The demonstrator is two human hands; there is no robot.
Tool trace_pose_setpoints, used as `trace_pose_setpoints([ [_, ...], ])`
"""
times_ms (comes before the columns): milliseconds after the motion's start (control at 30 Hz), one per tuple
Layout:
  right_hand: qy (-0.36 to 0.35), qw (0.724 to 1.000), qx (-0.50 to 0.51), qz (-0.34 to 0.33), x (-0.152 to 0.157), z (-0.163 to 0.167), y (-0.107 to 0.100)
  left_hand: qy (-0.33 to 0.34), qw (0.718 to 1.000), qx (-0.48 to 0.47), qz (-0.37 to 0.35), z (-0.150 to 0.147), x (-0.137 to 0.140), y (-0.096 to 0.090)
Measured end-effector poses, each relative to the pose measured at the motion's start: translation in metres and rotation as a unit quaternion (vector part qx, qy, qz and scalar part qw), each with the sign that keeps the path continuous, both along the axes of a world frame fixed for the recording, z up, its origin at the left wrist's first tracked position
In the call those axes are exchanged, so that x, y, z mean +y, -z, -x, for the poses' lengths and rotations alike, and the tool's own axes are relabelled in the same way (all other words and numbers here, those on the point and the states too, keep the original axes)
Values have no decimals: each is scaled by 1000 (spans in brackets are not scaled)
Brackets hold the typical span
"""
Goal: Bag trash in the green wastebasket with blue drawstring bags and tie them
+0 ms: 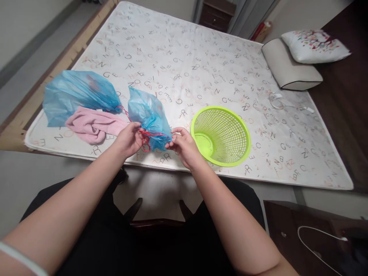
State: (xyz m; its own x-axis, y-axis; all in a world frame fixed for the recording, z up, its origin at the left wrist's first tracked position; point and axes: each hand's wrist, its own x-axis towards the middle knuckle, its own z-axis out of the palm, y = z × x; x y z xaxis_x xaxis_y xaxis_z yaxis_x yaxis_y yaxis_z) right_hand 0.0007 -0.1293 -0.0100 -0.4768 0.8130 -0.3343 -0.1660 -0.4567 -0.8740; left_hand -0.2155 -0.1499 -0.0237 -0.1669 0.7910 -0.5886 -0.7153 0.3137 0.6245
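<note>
A small blue plastic bag [148, 115] with a red drawstring [147, 138] lies on the mattress near its front edge. My left hand [129, 140] pinches the drawstring at the bag's left side. My right hand [184, 145] grips the bag's mouth and string at the right. A lime-green mesh basket [230, 153] lies tipped on its side just right of my right hand, its opening facing up and toward me.
A larger blue bag [76, 94] and a pink towel [93, 124] lie at the left on the letter-printed mattress [201, 65]. A beige cushion [290, 67] and a floral pillow [314, 46] sit at the far right, beside a dark wooden surface [347, 107]. A white cable [316, 237] lies at lower right.
</note>
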Motion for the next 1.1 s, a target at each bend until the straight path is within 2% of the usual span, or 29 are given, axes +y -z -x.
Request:
trace_pose_setpoints([
  [133, -42, 997, -58, -9, 2, -1, 5, -9, 1000, -10, 9, -2, -1, -3],
  [233, 14, 997, -78, -24, 1, 0, 8, 19, 1000, -18, 6, -5, -3, -6],
  [300, 59, 997, -43, -31, 1, 1, 8, 43, 999, -23, 18, -7, -5, -8],
  [367, 71, 997, 6, -34, 0, 1, 5, 45, 998, -21, 24, -8, -6, -8],
  [533, 24, 994, 102, -19, 1, -1, 0, 17, 1000, -21, 7, -6, -6, -6],
  [600, 15, 997, 70, -34, 2, -2, 2, -10, 999, -28, -19, -3, -5, -4],
  [700, -8, 996, -72, -56, 5, -4, 6, -63, 997, -26, -46, 2, -3, 0],
  [767, -53, 981, -177, -61, 6, -5, 10, -84, 995, -22, -50, 3, -2, 1],
  [833, -87, 964, -238, -79, 5, -6, 12, -87, 994, -14, -58, 1, -1, 1],
  [900, -69, 958, -252, -119, 4, -6, 12, -80, 995, 0, -67, -2, -2, -1],
  [1000, 0, 958, -232, -172, 3, -6, 9, -52, 996, 17, -76, -6, -4, -6],
  [1100, 40, 963, -202, -176, 4, -6, 5, -20, 997, 25, -75, -7, -6, -7],
])
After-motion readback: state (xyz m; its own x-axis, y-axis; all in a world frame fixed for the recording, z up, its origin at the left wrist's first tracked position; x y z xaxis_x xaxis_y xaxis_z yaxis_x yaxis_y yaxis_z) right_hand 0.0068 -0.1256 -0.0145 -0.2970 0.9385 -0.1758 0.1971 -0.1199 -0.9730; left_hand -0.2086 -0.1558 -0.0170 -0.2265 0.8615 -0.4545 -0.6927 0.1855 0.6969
